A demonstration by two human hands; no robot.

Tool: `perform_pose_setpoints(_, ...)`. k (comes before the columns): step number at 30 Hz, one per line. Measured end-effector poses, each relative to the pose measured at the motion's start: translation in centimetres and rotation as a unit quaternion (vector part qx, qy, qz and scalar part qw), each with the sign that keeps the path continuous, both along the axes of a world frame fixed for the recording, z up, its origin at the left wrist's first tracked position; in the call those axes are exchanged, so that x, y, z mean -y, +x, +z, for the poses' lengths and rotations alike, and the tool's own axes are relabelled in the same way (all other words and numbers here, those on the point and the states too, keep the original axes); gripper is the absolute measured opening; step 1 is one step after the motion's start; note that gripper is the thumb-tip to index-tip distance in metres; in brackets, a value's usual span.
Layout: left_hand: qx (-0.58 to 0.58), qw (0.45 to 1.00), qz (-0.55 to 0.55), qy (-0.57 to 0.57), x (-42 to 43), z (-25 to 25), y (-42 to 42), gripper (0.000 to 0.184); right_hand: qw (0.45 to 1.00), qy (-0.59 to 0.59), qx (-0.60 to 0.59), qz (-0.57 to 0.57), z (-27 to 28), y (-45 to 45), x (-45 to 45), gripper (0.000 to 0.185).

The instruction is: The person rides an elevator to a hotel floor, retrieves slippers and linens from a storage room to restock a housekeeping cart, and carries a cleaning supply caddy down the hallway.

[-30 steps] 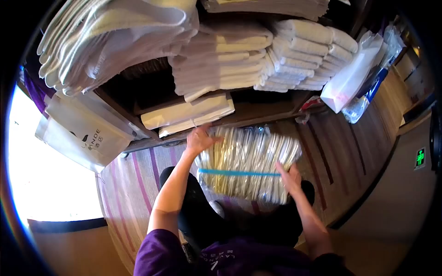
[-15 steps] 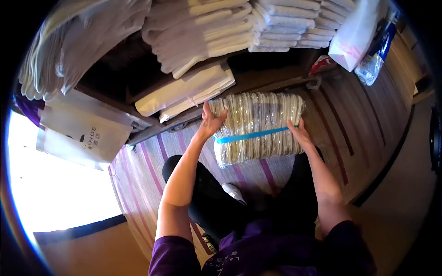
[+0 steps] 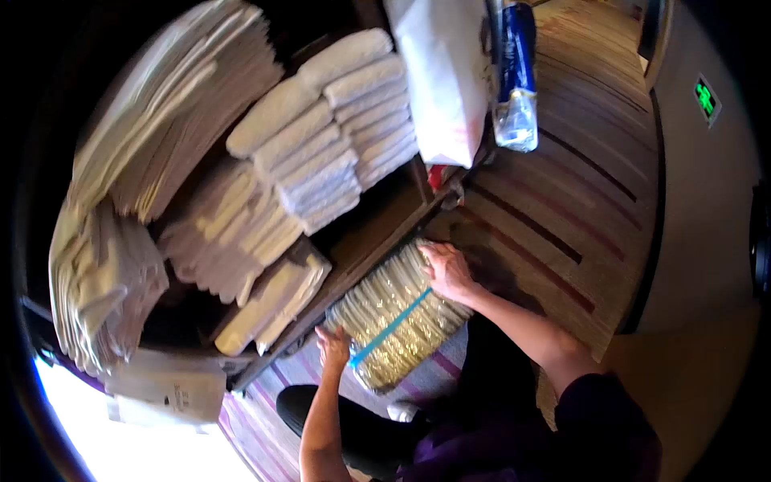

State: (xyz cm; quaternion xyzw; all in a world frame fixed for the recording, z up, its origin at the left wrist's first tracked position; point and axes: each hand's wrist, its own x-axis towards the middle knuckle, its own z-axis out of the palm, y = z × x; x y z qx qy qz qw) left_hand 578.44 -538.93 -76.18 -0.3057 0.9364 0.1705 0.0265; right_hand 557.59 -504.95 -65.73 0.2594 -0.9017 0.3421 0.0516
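A plastic-wrapped bundle [image 3: 391,309] of many thin, pale items packed side by side lies on the carpet between my legs, against the foot of the cart. A blue strap [image 3: 393,328] runs lengthwise over it. My right hand [image 3: 447,271] grips its far right end, fingers curled over the top corner. At the opposite end, my left hand [image 3: 332,349] presses against the side near the strap, fingers bent. The bundle sits between both hands, and its underside is hidden.
The cart's shelf [image 3: 369,233] carries stacked white towels [image 3: 305,153] and folded linen [image 3: 177,112]. A white bag [image 3: 446,80] and a clear plastic bottle [image 3: 516,120] hang at its right end. A printed bag [image 3: 169,394] hangs at left. A wall with a green exit sign [image 3: 706,100] stands right.
My view has turned to the right, so cart and bundle look tilted. My right hand has shifted to the bundle's far corner; my left hand stays at the left end.
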Motion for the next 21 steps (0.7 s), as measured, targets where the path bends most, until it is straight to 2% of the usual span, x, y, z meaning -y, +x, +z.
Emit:
perform_pose_setpoints(1,0.008,0.999,0.013,-0.031,-1.0,0.9,-0.4,0.082,0.989,-0.107,-0.101,-0.016,3.8,-0.5,0.6,0.038)
perform_pose_setpoints(2,0.016,0.998,0.026,-0.061,-2.0,1.9,-0.8,0.075,0.968,-0.174,-0.181,0.015,8.5,-1.4,0.3,0.033)
perform_pose_setpoints(3,-0.017,0.992,0.031,-0.118,-4.6,5.4,-1.6,0.068,0.942,-0.195,-0.272,0.014,12.2,-2.5,0.1,0.025)
perform_pose_setpoints(4,-0.017,0.992,0.027,-0.12,-5.2,6.5,-3.0,0.068,0.91,-0.197,-0.365,0.013,14.1,-4.4,0.3,0.02)
perform_pose_setpoints(5,-0.108,0.987,-0.063,-0.102,-5.8,7.5,-4.1,0.061,0.9,-0.207,-0.379,0.056,15.4,-5.8,0.4,0.02)
perform_pose_setpoints(6,-0.196,0.965,-0.151,-0.082,-7.2,10.0,-5.6,0.054,0.921,-0.105,-0.359,0.111,16.4,-7.6,-0.2,0.013)
perform_pose_setpoints(7,-0.228,0.96,-0.159,-0.018,-9.2,12.1,-7.6,0.041,0.926,0.003,-0.352,0.14,17.2,-9.9,-0.6,0.008)
perform_pose_setpoints(8,-0.248,0.95,-0.191,0.005,-10.9,13.5,-9.5,0.039,0.903,0.11,-0.396,0.122,17.6,-12.2,-1.6,0.012)
perform_pose_setpoints(9,-0.269,0.936,-0.226,0.026,-12.2,14.7,-11.4,0.038,0.919,0.084,-0.38,0.059,17.6,-14.7,-2.6,0.018)
perform_pose_setpoints(10,-0.291,0.921,-0.258,0.035,-13.6,16.2,-13.3,0.036,0.847,0.282,-0.45,0.015,17.2,-17.9,-4.6,0.022)
perform_pose_setpoints(11,-0.314,0.903,-0.289,0.045,-15.1,17.7,-15.1,0.034,0.731,0.468,-0.497,-0.03,16.9,-20.1,-6.6,0.026)
perform_pose_setpoints(14,-0.354,0.866,-0.348,0.069,-18.2,19.9,-19.9,0.03,0.881,0.345,-0.312,-0.089,22.5,-18.7,-11.1,0.044)
perform_pose_setpoints(15,-0.371,0.844,-0.379,0.082,-19.3,20.5,-21.5,0.03,0.83,0.35,-0.425,-0.092,21.1,-21.7,-12.7,0.047)
perform_pose_setpoints(17,-0.39,0.812,-0.43,0.064,-21.8,23.0,-24.5,0.03,0.848,0.385,-0.343,-0.12,23.3,-22.4,-13.5,0.047)
perform_pose_setpoints(18,-0.399,0.8,-0.444,0.059,-22.9,23.8,-26.1,0.031,0.882,0.373,-0.266,-0.11,24.6,-23.2,-13.4,0.042)
perform_pose_setpoints(19,-0.395,0.796,-0.453,0.068,-23.8,24.1,-27.8,0.033,0.897,0.306,-0.298,-0.113,25.0,-23.6,-13.3,0.033)
perform_pose_setpoints(21,-0.384,0.802,-0.451,0.077,-25.2,24.2,-31.2,0.033,0.938,0.205,-0.256,-0.117,25.9,-24.7,-12.5,0.029)
